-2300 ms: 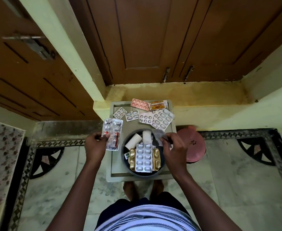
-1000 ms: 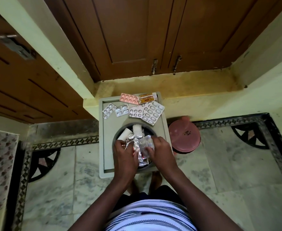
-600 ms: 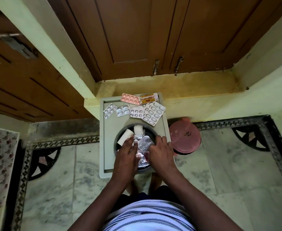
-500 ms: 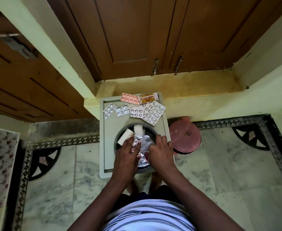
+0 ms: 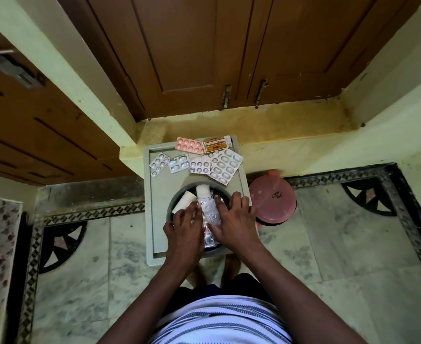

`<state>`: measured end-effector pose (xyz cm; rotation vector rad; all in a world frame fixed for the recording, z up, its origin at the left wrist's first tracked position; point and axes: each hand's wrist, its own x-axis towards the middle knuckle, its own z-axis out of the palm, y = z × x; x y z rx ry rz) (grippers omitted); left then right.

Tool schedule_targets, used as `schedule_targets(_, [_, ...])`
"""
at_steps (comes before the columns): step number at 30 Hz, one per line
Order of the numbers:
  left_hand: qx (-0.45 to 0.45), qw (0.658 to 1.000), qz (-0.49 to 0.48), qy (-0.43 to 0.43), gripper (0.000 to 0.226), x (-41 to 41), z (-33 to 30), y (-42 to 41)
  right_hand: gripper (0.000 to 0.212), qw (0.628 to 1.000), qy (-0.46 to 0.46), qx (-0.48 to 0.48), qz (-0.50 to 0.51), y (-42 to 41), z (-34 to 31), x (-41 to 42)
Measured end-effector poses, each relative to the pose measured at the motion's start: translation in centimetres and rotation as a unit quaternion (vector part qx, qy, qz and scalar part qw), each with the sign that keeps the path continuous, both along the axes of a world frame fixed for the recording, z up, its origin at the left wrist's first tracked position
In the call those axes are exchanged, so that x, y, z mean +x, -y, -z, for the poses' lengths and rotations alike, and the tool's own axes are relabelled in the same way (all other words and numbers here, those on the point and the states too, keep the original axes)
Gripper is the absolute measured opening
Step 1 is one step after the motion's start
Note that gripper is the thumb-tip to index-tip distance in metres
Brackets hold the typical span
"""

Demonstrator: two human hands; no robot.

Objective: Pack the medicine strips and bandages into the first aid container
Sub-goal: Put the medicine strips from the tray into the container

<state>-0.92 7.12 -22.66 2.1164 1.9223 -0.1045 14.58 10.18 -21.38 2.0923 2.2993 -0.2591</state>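
A round dark container [image 5: 177, 200] stands on a grey tray [image 5: 158, 194]. Inside it are two white bandage rolls [image 5: 202, 192] and a pile of silver medicine strips [image 5: 210, 214]. My left hand [image 5: 183, 232] and my right hand [image 5: 234, 219] both rest flat over the container, fingers spread, pressing on the strips between them. At the tray's far end lie several loose strips: a pink strip [image 5: 190, 145], silver strips [image 5: 199, 165], a large white strip [image 5: 225, 165] and an orange tube box [image 5: 216, 143].
A pink round lid [image 5: 272, 202] lies on the floor right of the tray. Brown wooden doors [image 5: 184, 50] and a yellow ledge [image 5: 254, 125] stand behind. Marble floor with black border surrounds the tray. My feet show below the tray.
Earlier my left hand held a strip pack beside the container; the pack now lies inside. Both hands moved onto the container and spread slightly over the strips.
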Motion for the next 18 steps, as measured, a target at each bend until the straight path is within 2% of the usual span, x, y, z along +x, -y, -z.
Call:
schedule_targets(5, [0.021, 0.999, 0.024, 0.006, 0.066, -0.2, 0.2, 0.1, 0.066, 0.999, 0.016, 0.017, 0.027, -0.3, 0.1, -0.8])
schedule_targets(11, [0.047, 0.998, 0.038, 0.034, 0.055, -0.5, 0.4, 0.0, 0.063, 0.999, 0.009, 0.038, 0.02, -0.4, 0.4, -0.1])
schedule_targets(14, [0.062, 0.994, 0.028, 0.087, 0.054, -0.8, 0.2, -0.3, 0.054, 0.997, -0.055, 0.056, 0.028, -0.5, 0.4, 0.4])
schedule_targets(18, [0.123, 0.976, 0.009, 0.178, 0.039, -0.9, -1.1, -2.0, 0.046, 0.972, -0.205, 0.076, 0.086, -1.9, 0.4, 1.2])
